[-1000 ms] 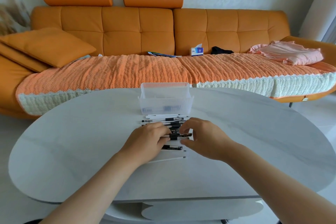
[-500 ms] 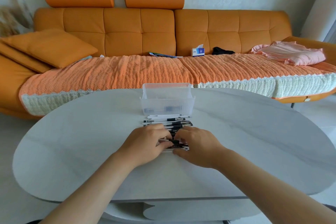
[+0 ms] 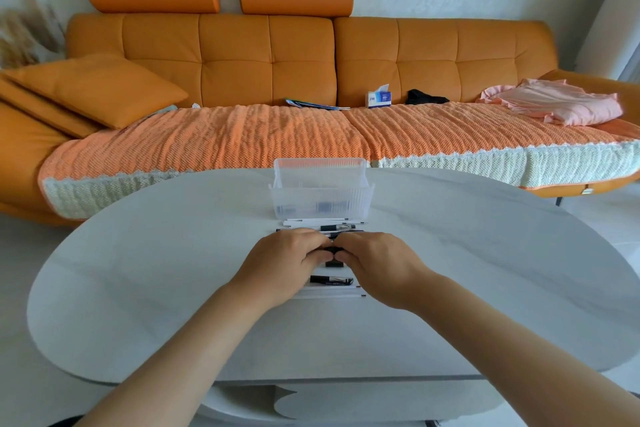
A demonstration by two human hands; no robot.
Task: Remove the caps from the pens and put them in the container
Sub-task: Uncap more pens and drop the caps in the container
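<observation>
A row of black and white pens point(image 3: 330, 280) lies on the grey table in front of a clear ribbed plastic container point(image 3: 320, 199). My left hand point(image 3: 282, 265) and my right hand point(image 3: 379, 265) meet over the middle of the row, fingertips together, both pinching one black pen point(image 3: 331, 250) between them. Most of that pen is hidden by my fingers. A capped black pen and thin white pens lie nearer to me, and more pens point(image 3: 337, 227) lie just before the container. Dark items show faintly through the container wall.
The oval grey table point(image 3: 138, 281) has wide bare areas left and right of the pens. Behind it stands an orange sofa point(image 3: 270, 59) with a knitted cover, a cushion point(image 3: 93, 90), a tissue box point(image 3: 379, 99) and folded pink cloth point(image 3: 557, 106).
Both hands have drawn back from the nearest pens to the middle of the row and closed together on one black pen. The near capped pen is now uncovered.
</observation>
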